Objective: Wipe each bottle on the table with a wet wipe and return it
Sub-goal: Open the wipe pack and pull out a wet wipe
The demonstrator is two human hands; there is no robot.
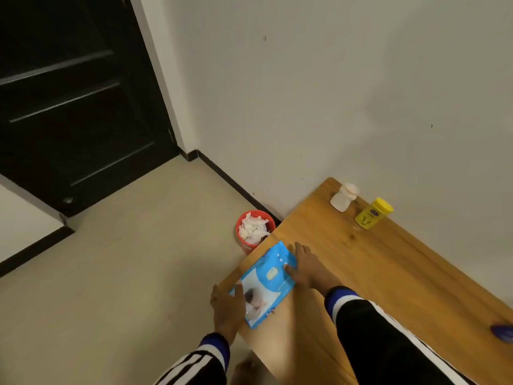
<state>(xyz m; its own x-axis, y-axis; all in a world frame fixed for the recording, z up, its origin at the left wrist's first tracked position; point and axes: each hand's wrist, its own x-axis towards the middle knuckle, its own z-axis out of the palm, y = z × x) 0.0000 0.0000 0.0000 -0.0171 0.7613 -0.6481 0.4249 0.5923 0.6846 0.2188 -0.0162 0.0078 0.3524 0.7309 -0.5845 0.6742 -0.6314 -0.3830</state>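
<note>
On the near left corner of the wooden table [388, 273] lies a blue wet wipe pack [265, 282], with the left hand [226, 308] holding its near end, thumb laid over the top, and the right hand [306, 266] resting against its right edge with fingers fairly straight and thumb on the pack. Well apart from the hands, by the wall at the table's far end, a white bottle [343, 197] and a yellow bottle [373, 213] stand just beside each other. Beyond the table's left edge, a red bin [254, 227] full of crumpled white wipes sits on the floor, and a blue object [503, 332] shows at the right edge.
</note>
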